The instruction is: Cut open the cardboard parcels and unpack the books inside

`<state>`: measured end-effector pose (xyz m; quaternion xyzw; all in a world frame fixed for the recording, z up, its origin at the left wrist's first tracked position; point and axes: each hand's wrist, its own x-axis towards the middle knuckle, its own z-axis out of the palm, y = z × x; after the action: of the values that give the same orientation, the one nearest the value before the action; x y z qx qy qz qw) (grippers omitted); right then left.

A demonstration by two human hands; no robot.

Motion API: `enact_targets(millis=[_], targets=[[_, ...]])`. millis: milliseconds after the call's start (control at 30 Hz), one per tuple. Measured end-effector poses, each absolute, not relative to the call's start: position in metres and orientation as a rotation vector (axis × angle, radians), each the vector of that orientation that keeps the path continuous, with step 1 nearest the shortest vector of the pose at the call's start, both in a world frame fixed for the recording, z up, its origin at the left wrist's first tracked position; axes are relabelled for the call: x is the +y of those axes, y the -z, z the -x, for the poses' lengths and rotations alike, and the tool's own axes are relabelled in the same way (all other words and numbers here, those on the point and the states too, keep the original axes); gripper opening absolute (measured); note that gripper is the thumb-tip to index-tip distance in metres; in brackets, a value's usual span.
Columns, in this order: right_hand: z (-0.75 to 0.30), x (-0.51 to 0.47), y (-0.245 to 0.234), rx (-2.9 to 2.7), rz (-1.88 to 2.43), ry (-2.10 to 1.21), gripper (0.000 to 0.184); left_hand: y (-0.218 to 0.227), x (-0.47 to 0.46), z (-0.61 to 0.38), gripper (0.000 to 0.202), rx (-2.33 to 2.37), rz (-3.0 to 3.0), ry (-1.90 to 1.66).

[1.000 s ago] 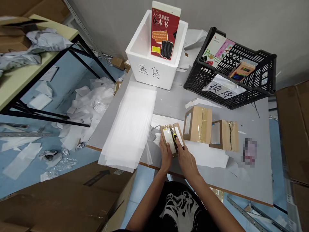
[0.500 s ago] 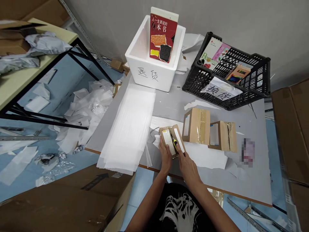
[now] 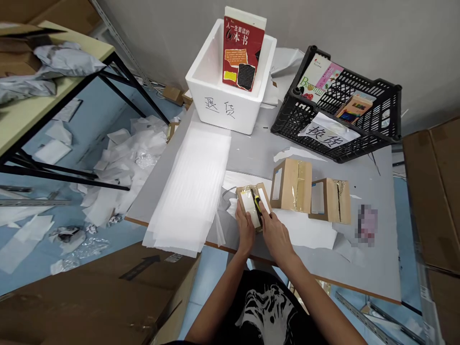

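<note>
1. Grey-topped table (image 3: 251, 155) filling the middle of the view, with a brown edge along the near side.
2. Large cardboard carton (image 3: 89, 299) at the lower left, beside the table, with a black arrow printed on it.
3. Blue floor (image 3: 204, 282) under and left of the table, strewn with white foam scraps (image 3: 131, 165).
4. Stack of white foam sheets (image 3: 189, 191) lying flat on the left half of the table.
5. Black plastic crate (image 3: 345, 155) tilted at the far right corner of the table, holding books, with a paper sign (image 3: 328, 134) hanging on its front wall.
6. White foam box (image 3: 212, 103) at the far end of the table, marked with black handwritten characters, and a red book (image 3: 242, 50) standing upright inside.
7. Two taped cardboard boxes (image 3: 292, 186) (image 3: 330, 201) side by side, just right of the hands.
8. Small cardboard parcel (image 3: 247, 199) on a white sheet near the table's front edge, between both hands, wrapped in clear tape.
9. Left hand (image 3: 246, 230) gripping the parcel's near side, fingers closed against it.
10. Right hand (image 3: 275, 235) holding a yellow-and-black utility knife (image 3: 256, 202) in a narrow pinch, the knife touching the parcel's top.
</note>
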<state>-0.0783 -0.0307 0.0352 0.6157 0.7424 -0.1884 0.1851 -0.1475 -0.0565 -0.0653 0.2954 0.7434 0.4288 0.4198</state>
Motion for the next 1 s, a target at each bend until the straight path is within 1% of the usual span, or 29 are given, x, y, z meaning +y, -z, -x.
enact_targets(millis=[167,333,467,600,767,1000], targets=[[0.075,-0.043,-0.041,2.054,-1.678,0.532,0.055,0.065,-0.055,0.148,0.063,1.864,-0.726,-1.050],[0.053,-0.075,-0.045,1.989,-1.562,0.551,0.061,0.060,-0.055,0.148,0.060,1.871,-0.717,-1.027],[0.034,-0.097,-0.050,2.000,-1.557,0.507,0.067,0.061,-0.056,0.147,0.059,1.873,-0.720,-1.035],[0.031,-0.101,-0.057,1.991,-1.548,0.506,0.072,0.066,-0.055,0.146,0.057,1.893,-0.738,-1.042],[0.029,-0.102,-0.062,1.978,-1.521,0.532,0.071,0.066,-0.055,0.145,0.057,1.907,-0.743,-1.049],[0.015,-0.117,-0.067,2.092,-1.478,0.456,0.083,0.068,-0.057,0.142,0.059,1.917,-0.756,-1.072]])
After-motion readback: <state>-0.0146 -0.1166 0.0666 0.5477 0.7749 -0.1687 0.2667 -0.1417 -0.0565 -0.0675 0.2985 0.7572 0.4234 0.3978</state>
